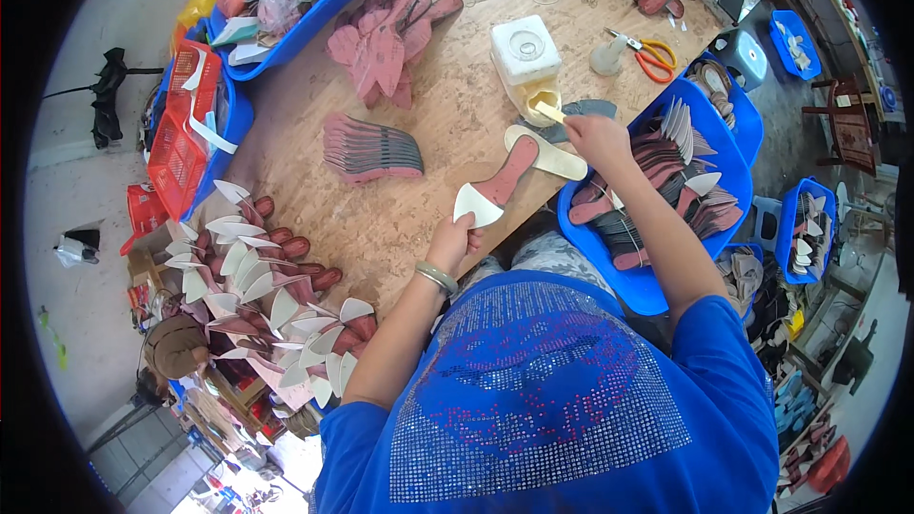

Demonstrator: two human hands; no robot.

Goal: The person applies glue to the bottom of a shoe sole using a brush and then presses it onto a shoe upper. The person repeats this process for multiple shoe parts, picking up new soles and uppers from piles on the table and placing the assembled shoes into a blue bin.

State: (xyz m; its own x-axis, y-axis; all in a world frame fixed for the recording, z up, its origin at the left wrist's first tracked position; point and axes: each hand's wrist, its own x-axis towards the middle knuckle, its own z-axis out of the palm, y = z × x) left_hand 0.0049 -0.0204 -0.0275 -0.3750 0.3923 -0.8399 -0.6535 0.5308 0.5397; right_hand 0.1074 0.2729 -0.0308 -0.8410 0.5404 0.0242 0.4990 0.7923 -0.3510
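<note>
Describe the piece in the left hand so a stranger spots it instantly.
Start at the wooden table and its near edge. There the left hand holds a reddish sole-shaped piece. Its white tip sets it apart from the plain cream piece nearby.

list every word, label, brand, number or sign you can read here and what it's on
No text is clear enough to quote.
Red bag at the left: pale marks, too small and blurred to read.
Blue shirt: a studded pattern, no word I can make out.
White square container: round moulded shape, no readable lettering.
Pink-and-white piece in the left hand: no lettering visible.
</note>
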